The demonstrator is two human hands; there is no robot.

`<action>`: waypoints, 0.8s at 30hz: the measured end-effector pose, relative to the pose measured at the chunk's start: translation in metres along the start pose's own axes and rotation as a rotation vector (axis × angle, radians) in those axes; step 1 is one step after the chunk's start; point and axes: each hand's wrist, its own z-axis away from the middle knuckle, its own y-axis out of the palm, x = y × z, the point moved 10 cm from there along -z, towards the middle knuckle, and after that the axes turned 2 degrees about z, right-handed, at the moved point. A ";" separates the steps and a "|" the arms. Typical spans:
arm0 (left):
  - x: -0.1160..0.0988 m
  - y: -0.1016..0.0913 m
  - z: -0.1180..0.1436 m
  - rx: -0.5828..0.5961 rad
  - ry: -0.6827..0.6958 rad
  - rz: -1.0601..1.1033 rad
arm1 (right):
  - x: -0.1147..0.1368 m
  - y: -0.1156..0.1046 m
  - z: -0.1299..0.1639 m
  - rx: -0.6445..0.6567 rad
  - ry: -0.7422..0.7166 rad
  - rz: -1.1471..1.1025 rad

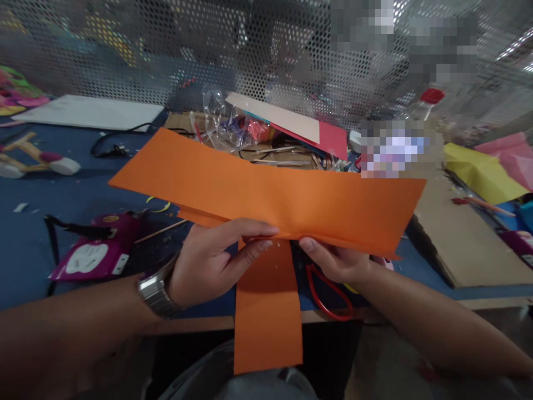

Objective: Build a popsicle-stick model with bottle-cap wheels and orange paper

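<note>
A wide sheet of orange paper (266,194) is held up over the blue table (41,222), folded along its lower edge. My left hand (212,261), with a metal watch on the wrist, pinches that fold near the middle. My right hand (333,260) pinches the same fold just to the right. A narrower orange strip (266,316) hangs down from between the hands toward my lap. Red-handled scissors (328,294) lie on the table under my right hand, partly hidden.
A magenta glue gun (100,250) with a black cord lies at the left. A cardboard sheet (462,239) sits at the right, with yellow paper (478,172) and pink paper (512,155) behind it. Craft clutter, plastic bags and sticks (250,139) fill the back, before a perforated metal screen (208,55).
</note>
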 end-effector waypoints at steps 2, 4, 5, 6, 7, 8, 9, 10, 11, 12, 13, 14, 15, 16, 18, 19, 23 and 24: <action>0.002 0.001 0.001 0.005 -0.014 -0.015 | 0.001 -0.002 -0.002 -0.022 0.007 -0.014; 0.003 -0.001 0.001 -0.011 -0.025 -0.032 | 0.000 -0.006 -0.003 -0.069 0.018 -0.029; 0.004 -0.003 0.001 -0.027 -0.032 -0.039 | -0.001 -0.008 -0.003 -0.094 0.024 -0.035; 0.005 -0.004 0.000 -0.042 -0.042 -0.039 | -0.001 -0.010 -0.002 -0.119 0.029 -0.036; 0.007 -0.006 0.000 -0.054 -0.053 -0.033 | -0.001 -0.011 -0.001 -0.139 0.029 -0.033; 0.008 -0.007 -0.001 -0.064 -0.063 -0.023 | -0.002 -0.012 0.000 -0.152 0.027 -0.025; 0.009 -0.008 -0.001 -0.072 -0.072 -0.011 | -0.002 -0.013 0.001 -0.162 0.027 -0.023; 0.009 -0.009 -0.002 -0.076 -0.076 0.000 | -0.004 -0.013 0.002 -0.169 0.027 -0.026; 0.009 -0.010 -0.002 -0.079 -0.074 0.007 | -0.005 -0.012 0.002 -0.172 0.028 -0.035; 0.008 -0.010 -0.002 -0.078 -0.065 0.006 | -0.006 -0.011 0.002 -0.160 0.025 -0.049; 0.007 -0.009 -0.002 -0.074 -0.052 -0.001 | -0.006 -0.008 0.002 -0.132 0.017 -0.064; 0.006 -0.009 -0.001 -0.066 -0.035 -0.009 | -0.006 -0.004 0.001 -0.097 0.003 -0.074; 0.005 -0.007 0.000 -0.056 -0.020 -0.015 | -0.005 -0.001 0.000 -0.063 -0.015 -0.077; 0.004 -0.006 0.000 -0.046 -0.007 -0.018 | -0.003 0.002 0.000 -0.033 -0.033 -0.073; 0.003 -0.004 0.001 -0.028 0.010 -0.016 | -0.001 0.004 -0.001 -0.009 -0.040 -0.071; 0.003 -0.003 0.001 -0.024 0.009 -0.014 | -0.002 0.003 -0.001 -0.022 -0.031 -0.079; 0.007 -0.006 0.001 -0.060 -0.027 -0.021 | -0.006 -0.004 0.001 -0.134 0.005 -0.146; 0.008 -0.008 0.001 -0.079 -0.043 -0.023 | -0.006 -0.007 0.002 -0.167 0.003 -0.156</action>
